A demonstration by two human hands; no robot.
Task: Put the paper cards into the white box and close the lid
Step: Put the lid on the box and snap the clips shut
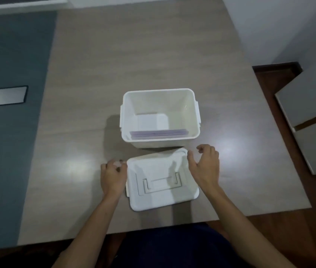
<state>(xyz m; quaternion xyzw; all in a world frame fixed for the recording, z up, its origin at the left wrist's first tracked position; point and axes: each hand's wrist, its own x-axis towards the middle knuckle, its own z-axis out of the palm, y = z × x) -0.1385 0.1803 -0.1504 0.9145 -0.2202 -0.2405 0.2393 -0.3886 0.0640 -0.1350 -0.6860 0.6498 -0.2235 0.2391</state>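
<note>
Cards (159, 134) of pale purple paper stand already inside the white box (197, 120), leaning against its near wall, so we judge that only the closing is left. The lid (159, 198) lies flat on the table (153, 55) just in front of the box, its top side with the folded handle facing up. Our left hand (113, 176) rests at the left edge of the lid with fingers curled; we cannot tell if they already grip the rim. Our right hand (204, 165) hovers at the far right corner of the lid, fingers spread and bent, holding nothing. To do this step well, we should take the lid by both short sides, lift it level, bring it over the box with corners matched, and press down evenly near the side latches.
</note>
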